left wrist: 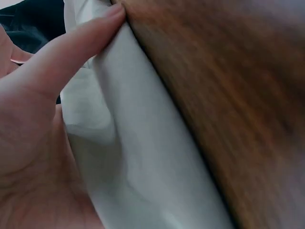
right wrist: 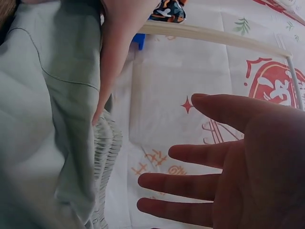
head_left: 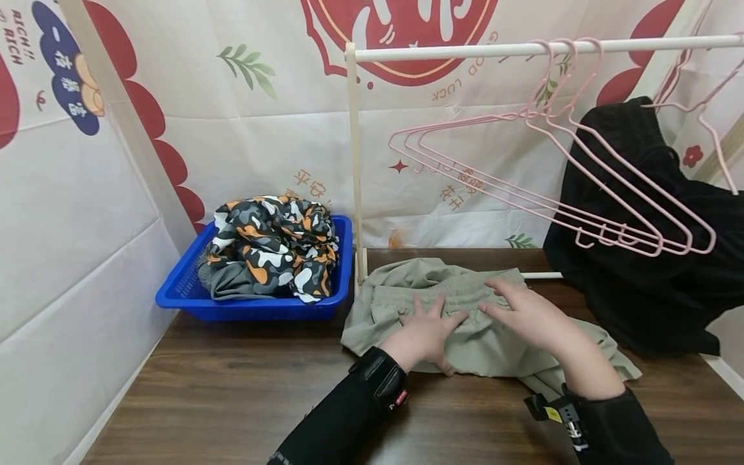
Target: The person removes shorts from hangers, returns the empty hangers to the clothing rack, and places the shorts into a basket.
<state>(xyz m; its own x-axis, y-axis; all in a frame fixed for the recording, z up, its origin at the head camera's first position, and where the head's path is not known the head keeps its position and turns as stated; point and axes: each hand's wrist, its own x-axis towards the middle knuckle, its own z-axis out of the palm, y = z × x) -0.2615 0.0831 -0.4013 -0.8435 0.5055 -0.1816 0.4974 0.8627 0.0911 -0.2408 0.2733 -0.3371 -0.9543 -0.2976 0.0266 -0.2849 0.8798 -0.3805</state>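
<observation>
Both hands, left (head_left: 427,332) and right (head_left: 526,313), lay flat with loose grip on the green shorts (head_left: 465,323) (nothing clenched), spread on the worktop (head_left: 232,400) beside the blue basket (head_left: 192,297).

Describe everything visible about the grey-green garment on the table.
The grey-green garment is thin woven cloth with a ribbed elastic waistband, lying rumpled on the brown wooden table at the rack's foot. The left hand presses flat on it; the right hand, fingers straight, rests over the waistband.
</observation>
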